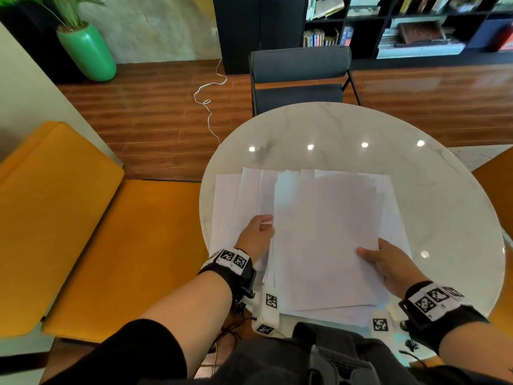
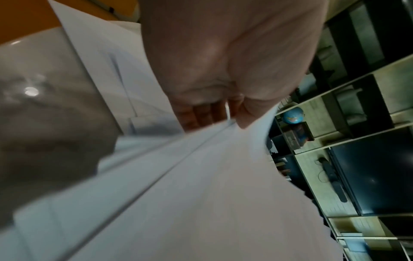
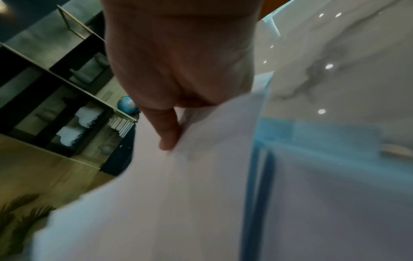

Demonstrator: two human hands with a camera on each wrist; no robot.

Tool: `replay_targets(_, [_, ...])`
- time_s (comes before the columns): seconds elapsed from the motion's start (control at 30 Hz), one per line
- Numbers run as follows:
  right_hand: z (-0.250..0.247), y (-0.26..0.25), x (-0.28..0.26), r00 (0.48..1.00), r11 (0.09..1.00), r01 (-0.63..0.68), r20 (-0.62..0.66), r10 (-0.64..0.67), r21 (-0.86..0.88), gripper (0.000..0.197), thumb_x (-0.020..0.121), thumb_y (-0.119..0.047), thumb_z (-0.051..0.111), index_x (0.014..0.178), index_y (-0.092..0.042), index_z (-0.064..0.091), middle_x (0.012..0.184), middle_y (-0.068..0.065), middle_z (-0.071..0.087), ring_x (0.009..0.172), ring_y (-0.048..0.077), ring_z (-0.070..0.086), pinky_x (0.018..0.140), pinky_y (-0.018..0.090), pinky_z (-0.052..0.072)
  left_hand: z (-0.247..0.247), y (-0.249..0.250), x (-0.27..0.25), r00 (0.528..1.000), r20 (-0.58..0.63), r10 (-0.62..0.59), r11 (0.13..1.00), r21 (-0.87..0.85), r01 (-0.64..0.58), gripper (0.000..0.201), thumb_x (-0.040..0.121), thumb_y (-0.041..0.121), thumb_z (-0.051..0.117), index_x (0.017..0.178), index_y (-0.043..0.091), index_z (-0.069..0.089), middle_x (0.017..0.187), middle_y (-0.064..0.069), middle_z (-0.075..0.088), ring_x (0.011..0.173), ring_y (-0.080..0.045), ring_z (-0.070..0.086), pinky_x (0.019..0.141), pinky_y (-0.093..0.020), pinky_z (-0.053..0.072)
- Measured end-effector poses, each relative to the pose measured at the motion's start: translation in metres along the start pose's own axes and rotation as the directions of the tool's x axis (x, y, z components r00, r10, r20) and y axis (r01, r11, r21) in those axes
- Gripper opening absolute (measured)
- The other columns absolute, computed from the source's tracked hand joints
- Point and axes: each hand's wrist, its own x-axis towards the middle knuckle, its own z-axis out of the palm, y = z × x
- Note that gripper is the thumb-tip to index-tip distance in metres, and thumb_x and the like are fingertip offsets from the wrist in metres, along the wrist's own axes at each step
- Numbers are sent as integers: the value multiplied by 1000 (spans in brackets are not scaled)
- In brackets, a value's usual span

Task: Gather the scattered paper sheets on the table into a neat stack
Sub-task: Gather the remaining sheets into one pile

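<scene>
A loose pile of white paper sheets [image 1: 324,234] lies on the near half of the round marble table [image 1: 361,129], with sheet edges fanned out to the left [image 1: 230,201] and right. My left hand [image 1: 256,236] grips the left edge of the top bundle [image 2: 201,185], fingers tucked under it. My right hand [image 1: 385,262] holds the right edge, thumb lying on top of the paper [image 3: 178,194] and fingers hidden beneath. The bundle is raised a little off the sheets below.
A dark chair [image 1: 299,79] stands at the table's far side. An orange bench [image 1: 83,232] runs along the left. A green vase [image 1: 88,51], a white cable [image 1: 208,101] on the wood floor and bookshelves [image 1: 416,23] lie beyond.
</scene>
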Motion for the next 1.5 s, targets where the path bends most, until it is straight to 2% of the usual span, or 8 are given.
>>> replay_targets(0.2, [-14, 24, 10, 998, 992, -42, -49, 36, -122, 38, 76, -32, 72, 107, -11, 64, 106, 17, 71, 97, 39, 66, 94, 58, 50, -51, -26, 10, 872, -481, -92, 932, 266, 245, 49, 88, 24, 54, 136, 23, 47, 144, -8, 40, 128, -31, 44, 100, -40, 43])
replay_targets(0.47, [-10, 18, 0, 997, 984, -13, -76, 0, -177, 24, 87, -24, 68, 103, -8, 61, 102, 18, 69, 94, 40, 64, 93, 58, 49, -66, -41, 8, 794, -486, -366, 864, 139, 484, 60, 81, 26, 59, 138, 26, 39, 136, -12, 34, 118, -34, 45, 98, -46, 46])
replay_targets(0.6, [-10, 18, -2, 997, 984, 1, -71, -13, -178, 22, 88, -24, 67, 102, -9, 61, 101, 17, 68, 94, 39, 64, 94, 57, 49, -69, -38, 6, 818, -469, -334, 841, 244, 483, 54, 84, 27, 57, 136, 21, 42, 138, -11, 39, 120, -33, 47, 96, -42, 47])
replay_targets(0.83, [-11, 23, -2, 997, 981, 26, -66, -40, -191, 27, 87, -30, 67, 106, -11, 63, 101, 14, 70, 93, 37, 65, 93, 57, 49, -65, -27, 8, 886, -347, -308, 925, 107, 364, 44, 83, 29, 57, 120, 6, 54, 114, -11, 64, 84, -27, 58, 72, -32, 49])
replay_targets(0.97, [-12, 22, -5, 998, 985, 20, -59, -30, -172, 26, 87, -28, 67, 106, -11, 63, 102, 15, 71, 93, 38, 66, 92, 57, 51, -63, -26, 11, 905, -306, -296, 934, 108, 342, 57, 86, 52, 53, 124, 10, 51, 121, -10, 58, 103, -30, 56, 81, -33, 43])
replay_targets(1.17, [-12, 22, -4, 996, 974, 32, -70, -49, -224, 26, 88, -31, 65, 104, -11, 62, 98, 13, 71, 90, 35, 67, 89, 54, 52, -76, -26, 11, 867, -447, -218, 963, 48, 267, 46, 95, 52, 34, 75, 14, 51, 74, -5, 52, 80, -26, 51, 69, -33, 40])
replay_targets(1.33, [-13, 21, 0, 997, 981, 15, -70, -29, -194, 26, 88, -24, 66, 108, -7, 61, 101, 16, 70, 91, 37, 66, 90, 54, 52, -69, -30, 18, 923, -309, -230, 948, 141, 284, 50, 93, 45, 47, 120, 5, 56, 122, -14, 61, 108, -34, 57, 88, -36, 45])
replay_targets(1.5, [-11, 18, -1, 991, 979, 22, -124, -48, -203, 25, 91, -17, 62, 111, -3, 58, 102, 16, 66, 94, 37, 62, 90, 49, 50, -46, -25, 12, 958, -210, -195, 949, 205, 238, 53, 84, 30, 66, 129, 7, 48, 127, -14, 59, 111, -34, 58, 89, -37, 50])
